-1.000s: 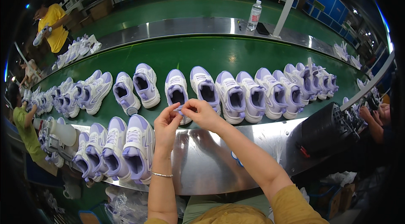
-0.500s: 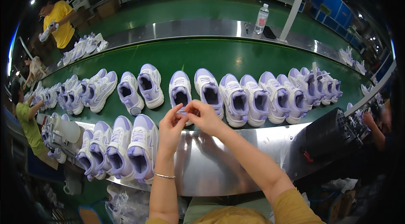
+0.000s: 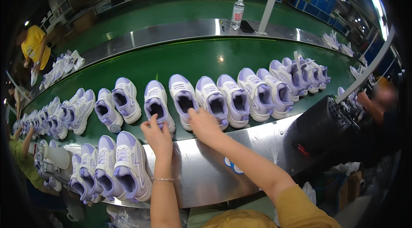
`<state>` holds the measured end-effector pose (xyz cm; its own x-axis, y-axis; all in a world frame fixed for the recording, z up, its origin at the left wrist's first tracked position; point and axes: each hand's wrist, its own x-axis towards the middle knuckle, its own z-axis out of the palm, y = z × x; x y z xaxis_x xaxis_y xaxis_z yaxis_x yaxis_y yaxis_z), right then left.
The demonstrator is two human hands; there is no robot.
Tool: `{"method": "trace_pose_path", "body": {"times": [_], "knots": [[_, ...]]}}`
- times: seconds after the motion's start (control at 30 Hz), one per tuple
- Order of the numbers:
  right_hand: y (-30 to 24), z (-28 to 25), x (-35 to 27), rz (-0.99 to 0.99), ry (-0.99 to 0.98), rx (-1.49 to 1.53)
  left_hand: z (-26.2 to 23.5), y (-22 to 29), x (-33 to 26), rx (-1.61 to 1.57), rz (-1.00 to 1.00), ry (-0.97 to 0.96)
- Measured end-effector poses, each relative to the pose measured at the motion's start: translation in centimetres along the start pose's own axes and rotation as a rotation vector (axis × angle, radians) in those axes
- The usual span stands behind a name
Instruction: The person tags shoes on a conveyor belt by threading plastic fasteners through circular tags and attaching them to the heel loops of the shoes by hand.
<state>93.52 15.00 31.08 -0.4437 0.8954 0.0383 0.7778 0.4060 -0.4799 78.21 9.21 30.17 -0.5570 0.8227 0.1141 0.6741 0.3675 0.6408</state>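
Observation:
Two white-and-lilac sneakers stand toes-away in front of me. At the heel of the left sneaker (image 3: 155, 95) is my left hand (image 3: 159, 140), thumb and fingertips closed about the heel's back edge. The fingers of my right hand (image 3: 207, 126) are curled at the rear collar of the right sneaker (image 3: 182, 88), hiding part of its heel; its thumb is not plainly visible. Both sneakers rest on the green belt (image 3: 171, 58). Another sneaker (image 3: 210, 93) stands close to the right, beside my right hand.
More matching sneakers (image 3: 81, 112) line the belt on both sides. Several stand on the metal ledge (image 3: 184, 185) at left, one nearest (image 3: 128, 163). Round blue-and-white stickers (image 3: 234, 166) lie by my right forearm. A black cylinder (image 3: 315, 127) stands right; a bottle (image 3: 237, 13) beyond. Co-workers flank the line.
My hands, fingertips together before the sneakers, have separated onto two heels. The whole view has shifted, so the sneakers appear farther left. The round stickers now show beside my right forearm.

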Motion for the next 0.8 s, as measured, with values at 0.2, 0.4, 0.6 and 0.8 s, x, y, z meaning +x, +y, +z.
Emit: {"method": "trace_pose_path", "body": {"times": [0.2,0.4,0.6,0.8], "knots": [[-2.0,2.2,3.5,-0.134,0.115,0.365,1.8,-3.2,5.4,-0.01,0.123,0.141],[4.0,-11.6,-4.3,0.005,0.144,0.604,-2.9,2.7,-0.4,0.051,0.244,0.289],[17.1,-18.2,-17.1,0.554,0.195,0.405,-1.3,12.9,-12.0,-0.505,0.25,-0.359],[5.7,-29.2,-19.0,-0.103,0.517,0.669,-2.5,20.5,-13.6,-0.701,0.344,-0.321]]}}
